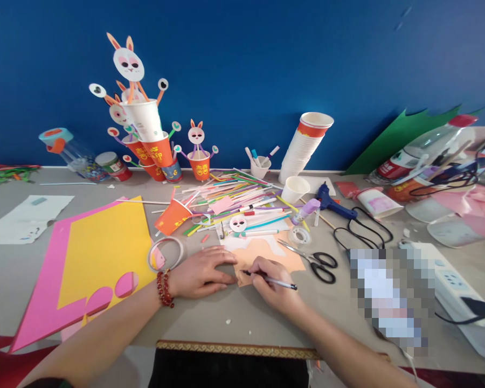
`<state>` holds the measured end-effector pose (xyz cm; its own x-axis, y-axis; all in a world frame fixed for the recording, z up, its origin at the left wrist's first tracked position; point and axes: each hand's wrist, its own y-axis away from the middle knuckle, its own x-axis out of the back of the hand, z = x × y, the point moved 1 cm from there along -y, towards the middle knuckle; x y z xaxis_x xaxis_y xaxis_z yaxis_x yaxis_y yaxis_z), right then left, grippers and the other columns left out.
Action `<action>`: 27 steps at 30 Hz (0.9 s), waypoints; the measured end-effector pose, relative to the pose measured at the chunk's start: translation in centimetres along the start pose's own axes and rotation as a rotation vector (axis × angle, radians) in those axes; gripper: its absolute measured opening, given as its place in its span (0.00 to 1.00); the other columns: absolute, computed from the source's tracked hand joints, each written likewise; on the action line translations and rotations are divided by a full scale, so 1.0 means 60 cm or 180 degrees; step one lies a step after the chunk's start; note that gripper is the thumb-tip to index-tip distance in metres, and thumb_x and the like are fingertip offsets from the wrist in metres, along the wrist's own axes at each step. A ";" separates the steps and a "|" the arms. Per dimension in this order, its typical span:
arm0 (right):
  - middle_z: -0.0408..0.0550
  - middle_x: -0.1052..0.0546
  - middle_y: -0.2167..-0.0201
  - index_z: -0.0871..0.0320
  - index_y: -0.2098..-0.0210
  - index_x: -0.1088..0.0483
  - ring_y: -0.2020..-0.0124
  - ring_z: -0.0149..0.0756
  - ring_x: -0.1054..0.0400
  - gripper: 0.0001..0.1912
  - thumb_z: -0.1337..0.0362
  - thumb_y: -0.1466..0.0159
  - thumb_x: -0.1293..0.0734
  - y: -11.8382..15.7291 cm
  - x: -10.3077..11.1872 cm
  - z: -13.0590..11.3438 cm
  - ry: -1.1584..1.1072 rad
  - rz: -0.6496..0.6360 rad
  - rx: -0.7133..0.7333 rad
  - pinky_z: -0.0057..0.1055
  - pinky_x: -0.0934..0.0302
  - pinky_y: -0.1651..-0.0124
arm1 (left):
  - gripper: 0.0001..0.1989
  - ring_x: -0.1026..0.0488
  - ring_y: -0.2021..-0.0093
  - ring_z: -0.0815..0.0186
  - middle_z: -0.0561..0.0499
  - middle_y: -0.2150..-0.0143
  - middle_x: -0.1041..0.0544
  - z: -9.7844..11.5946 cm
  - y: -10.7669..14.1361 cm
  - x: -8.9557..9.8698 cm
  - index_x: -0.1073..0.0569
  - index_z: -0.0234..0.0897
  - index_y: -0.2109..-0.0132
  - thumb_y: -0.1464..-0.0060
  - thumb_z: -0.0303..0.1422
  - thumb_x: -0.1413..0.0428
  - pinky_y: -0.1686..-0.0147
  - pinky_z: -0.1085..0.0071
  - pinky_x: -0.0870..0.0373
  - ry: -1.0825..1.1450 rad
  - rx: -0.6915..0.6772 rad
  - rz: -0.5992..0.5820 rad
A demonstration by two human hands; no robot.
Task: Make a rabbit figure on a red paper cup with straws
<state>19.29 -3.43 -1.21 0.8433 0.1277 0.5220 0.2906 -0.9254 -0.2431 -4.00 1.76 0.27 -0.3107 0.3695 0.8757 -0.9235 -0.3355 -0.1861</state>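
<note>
A black-and-clear pen (pixel 281 283) is gripped in my right hand (pixel 272 285), its tip on a sheet of peach-coloured paper (pixel 289 261). Small dark lines show on the paper beside the tip. My left hand (pixel 204 272) lies flat with its fingers stretched out, fingertips at the left edge of that sheet. Black-handled scissors (pixel 323 264) rest half over the paper's right side, blades apart. Just above the sheet sit a white rabbit-face cutout (pixel 238 223) and a roll of clear tape (pixel 299 235). A wider tape roll (pixel 166 238) lies by my left wrist.
Yellow (pixel 105 242) and pink card (pixel 44 291) cover the left. Paper-cup rabbit figures (pixel 147 121) stand behind, near a heap of coloured sticks (pixel 230 191). To the right are a stack of cups (pixel 305 145), a blue glue gun (pixel 333 205) with its cable, and a power strip (pixel 455 280).
</note>
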 end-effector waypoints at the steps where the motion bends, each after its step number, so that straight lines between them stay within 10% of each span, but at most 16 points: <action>1: 0.38 0.35 0.80 0.56 0.73 0.37 0.79 0.29 0.43 0.07 0.71 0.39 0.42 0.000 0.000 0.000 0.0001 0.0008 0.0003 0.25 0.51 0.74 | 0.12 0.33 0.39 0.55 0.42 0.39 0.31 0.000 0.000 0.000 0.24 0.44 0.49 0.36 0.35 0.48 0.35 0.52 0.42 0.0000 -0.0003 0.0005; 27: 0.37 0.38 0.81 0.55 0.75 0.40 0.79 0.30 0.44 0.08 0.72 0.41 0.42 0.005 0.003 0.005 -0.0122 -0.0024 0.0054 0.26 0.51 0.74 | 0.12 0.34 0.39 0.55 0.43 0.39 0.31 -0.001 0.001 0.000 0.24 0.44 0.49 0.35 0.36 0.48 0.34 0.53 0.43 -0.0020 0.0012 -0.0022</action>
<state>19.66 -3.56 -1.45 0.8576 0.1486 0.4923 0.3045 -0.9182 -0.2532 -4.05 1.82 0.23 -0.3030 0.3662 0.8798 -0.9247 -0.3361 -0.1785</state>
